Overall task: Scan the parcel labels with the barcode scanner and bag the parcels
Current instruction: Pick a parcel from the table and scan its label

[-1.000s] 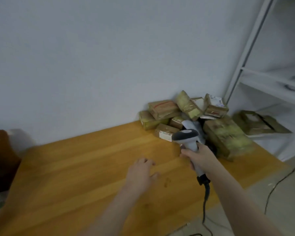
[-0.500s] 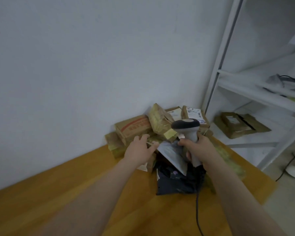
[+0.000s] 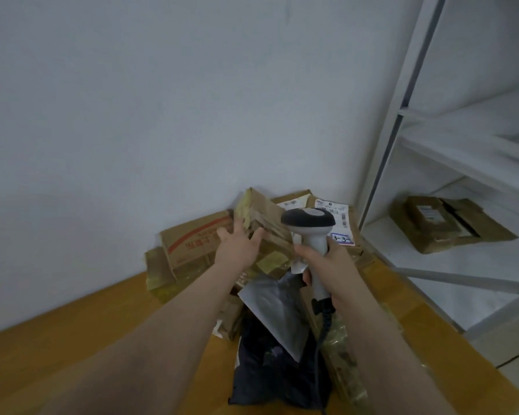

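Parcel pile (image 3: 210,265): stacked on the wooden table (image 3: 102,339) at my 12 o'clock, hard against the white wall (image 3: 192,100).

Left hand (image 3: 237,247): spread wide, fingers nearly straight. It lies on the tilted parcel (image 3: 267,214), a brown taped packet leaning at the top of the pile. The fingers sit on its 9 o'clock face and the thumb reaches across its front. I see contact but no closed grip.

Right hand (image 3: 327,262): wrapped firmly round the handle of the barcode scanner (image 3: 309,223). The scanner stands upright, its dark head just at 3 o'clock of the tilted parcel. Its cable (image 3: 321,339) hangs from the handle base toward 6 o'clock.

Labelled parcel (image 3: 339,217): directly behind the scanner head, white label facing up, partly hidden by the head. The print is too small to read in full.

Red-printed carton (image 3: 192,241): at 9 o'clock of the left hand, resting on lower packets.

Grey mailer (image 3: 273,307): between my forearms, lying over the dark bag (image 3: 270,369), which sits at 6 o'clock of the pile on the table.

Shelf rack (image 3: 402,115): white, at 3 o'clock of the table. A flattened carton (image 3: 441,223) lies on its lower shelf, well apart from the pile.
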